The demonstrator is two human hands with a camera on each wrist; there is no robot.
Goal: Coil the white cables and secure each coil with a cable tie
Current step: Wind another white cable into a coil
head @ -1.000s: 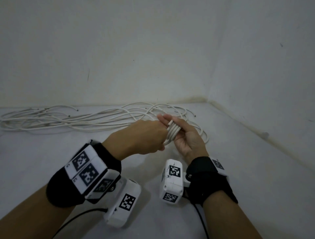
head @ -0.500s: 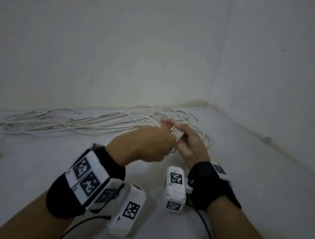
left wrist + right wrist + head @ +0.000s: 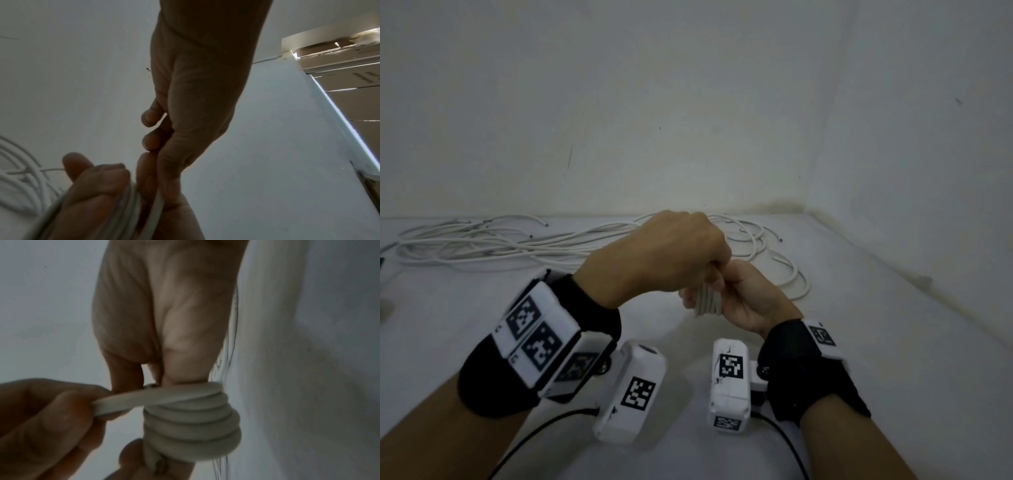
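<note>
The left hand (image 3: 671, 253) pinches the cable's free strand (image 3: 144, 400) (its end hidden). The right hand (image 3: 750, 294), fingers wrapped by the coil (image 3: 191, 426), grips it.

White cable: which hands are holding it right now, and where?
Both hands. The right hand grips the coil around its stacked turns; the left hand pinches the free strand leading off the top of the coil.
</note>
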